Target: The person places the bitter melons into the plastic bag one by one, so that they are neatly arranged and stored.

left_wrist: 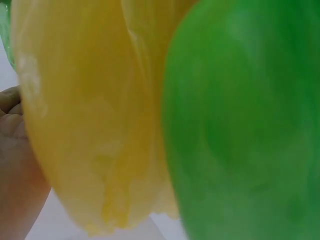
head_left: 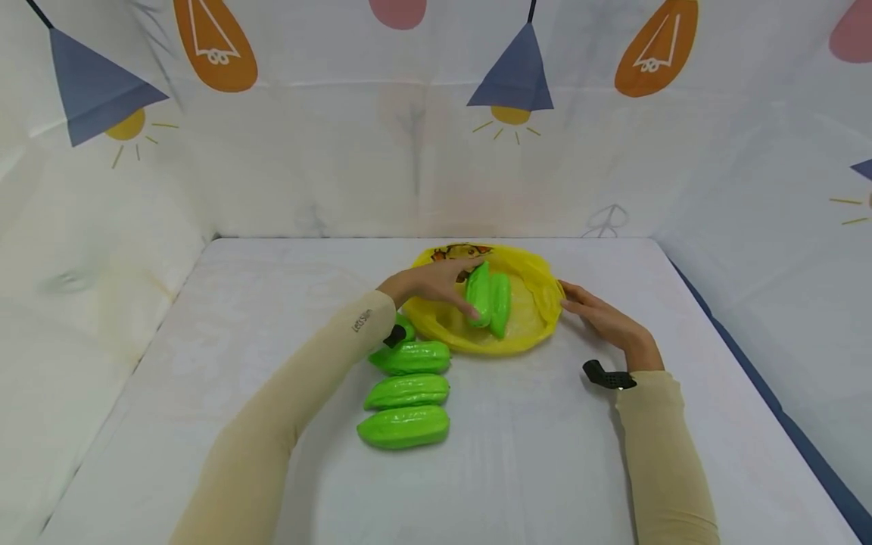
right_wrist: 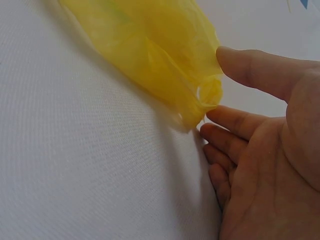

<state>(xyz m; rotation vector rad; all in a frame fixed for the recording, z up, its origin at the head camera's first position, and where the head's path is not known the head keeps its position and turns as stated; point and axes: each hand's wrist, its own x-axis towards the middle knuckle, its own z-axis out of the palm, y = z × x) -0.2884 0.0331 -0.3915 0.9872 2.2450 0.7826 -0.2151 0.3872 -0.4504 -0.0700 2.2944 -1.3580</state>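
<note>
A yellow plastic bag [head_left: 538,325] lies spread with its mouth up at the far side of the table. My left hand [head_left: 436,281] reaches over its left rim and holds a glossy green ridged fruit [head_left: 480,295], which looks like a star fruit, between thumb and fingers. A second fruit [head_left: 500,304] lies beside it inside the bag. My right hand [head_left: 606,318] is at the bag's right rim, its thumb and fingertips touching the plastic [right_wrist: 200,100], fingers fairly straight. In the left wrist view, a blurred green fruit [left_wrist: 245,120] fills the right side.
Several more green fruits lie in a column in front of the bag, the nearest fruit [head_left: 404,427] lowest. One fruit [head_left: 405,325] is partly hidden by my left wrist. The white-covered table [head_left: 531,454] meets a patterned cloth wall [head_left: 306,166] at the back.
</note>
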